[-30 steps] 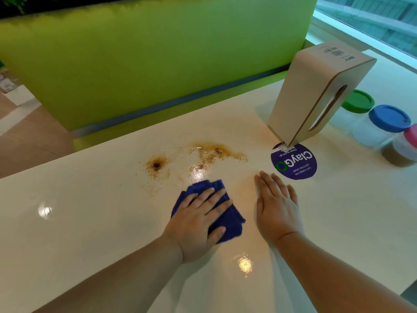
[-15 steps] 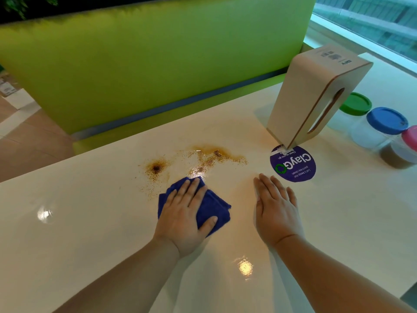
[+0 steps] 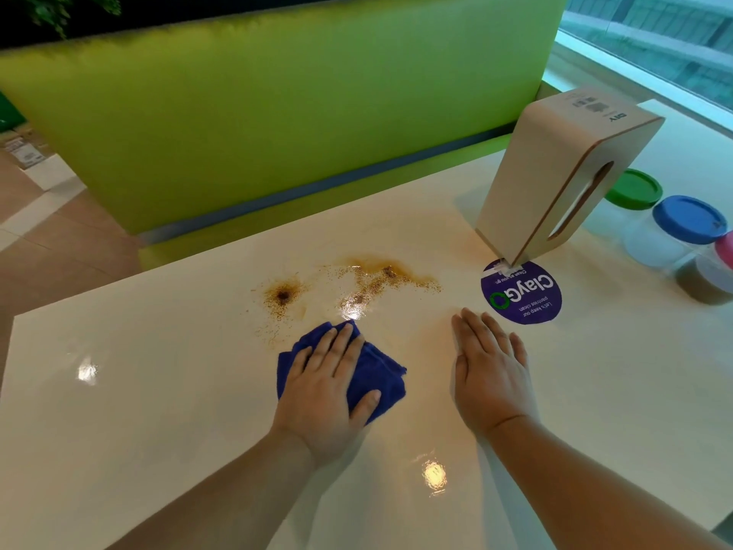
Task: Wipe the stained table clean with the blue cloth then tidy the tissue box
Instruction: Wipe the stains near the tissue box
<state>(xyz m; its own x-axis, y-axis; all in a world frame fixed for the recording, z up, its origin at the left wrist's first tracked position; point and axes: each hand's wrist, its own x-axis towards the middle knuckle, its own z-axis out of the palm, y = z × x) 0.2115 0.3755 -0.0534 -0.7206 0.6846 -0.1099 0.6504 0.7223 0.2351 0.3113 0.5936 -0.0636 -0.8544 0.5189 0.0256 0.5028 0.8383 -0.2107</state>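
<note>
A crumpled blue cloth (image 3: pixel 380 371) lies on the glossy white table (image 3: pixel 158 391). My left hand (image 3: pixel 329 387) presses flat on it, fingers straight and pointing away from me. Brown stains with scattered grains (image 3: pixel 357 285) spread just beyond the cloth, with a darker spot (image 3: pixel 282 296) to the left. My right hand (image 3: pixel 492 367) rests flat on the bare table to the right of the cloth. The beige tissue box (image 3: pixel 555 180) stands on end, tilted, at the far right with its slot facing right.
A round purple sticker (image 3: pixel 521 293) lies at the foot of the tissue box. Jars with green (image 3: pixel 634 189), blue (image 3: pixel 688 219) and pink lids (image 3: pixel 726 250) stand at the right. A green bench back (image 3: pixel 277 97) runs behind the table's far edge.
My left hand has slid the blue cloth leftward and slightly away from me, closer to the stains. My right hand has stayed in place.
</note>
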